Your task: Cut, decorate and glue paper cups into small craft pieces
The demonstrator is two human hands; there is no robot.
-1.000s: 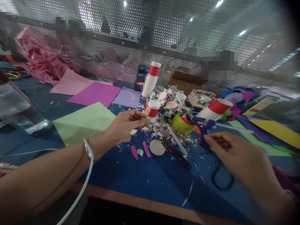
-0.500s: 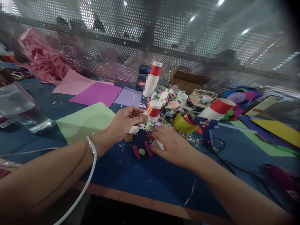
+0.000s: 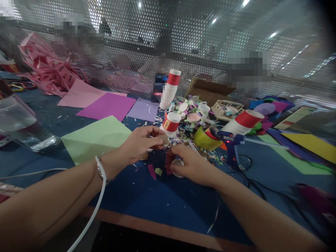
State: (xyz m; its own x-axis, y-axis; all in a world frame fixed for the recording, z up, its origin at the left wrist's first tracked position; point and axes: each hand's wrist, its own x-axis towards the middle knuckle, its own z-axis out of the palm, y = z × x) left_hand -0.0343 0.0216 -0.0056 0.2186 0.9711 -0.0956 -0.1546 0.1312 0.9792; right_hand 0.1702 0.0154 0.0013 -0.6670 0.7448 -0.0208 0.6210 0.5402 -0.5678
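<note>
My left hand [image 3: 145, 142] pinches a small brownish-grey flat piece [image 3: 165, 139] between thumb and fingertips, above the blue table. To its right, my right hand [image 3: 193, 163] is curled with the thumb across a small round whitish disc [image 3: 177, 168]; its fingertips partly hide the disc. Between the hands on the table lie a magenta paper strip [image 3: 151, 171] and a pale green paper scrap [image 3: 158, 171]. A second magenta strip is mostly covered by my right hand. Beneath my left wrist, a small tan block [image 3: 144, 156] shows partly.
A paper cup [image 3: 171, 124] stands upside down beyond my hands, near a pile of paper-and-disc pieces [image 3: 194, 112]. A blue glue gun [image 3: 232, 141] with a cable is at right. Coloured sheets [image 3: 107, 105] and a glass of water [image 3: 31, 129] lie left.
My left hand has moved slightly right and down with the small piece. The fingers of my right hand have curled in more, and the whitish disc under its thumb has shifted slightly nearer.
</note>
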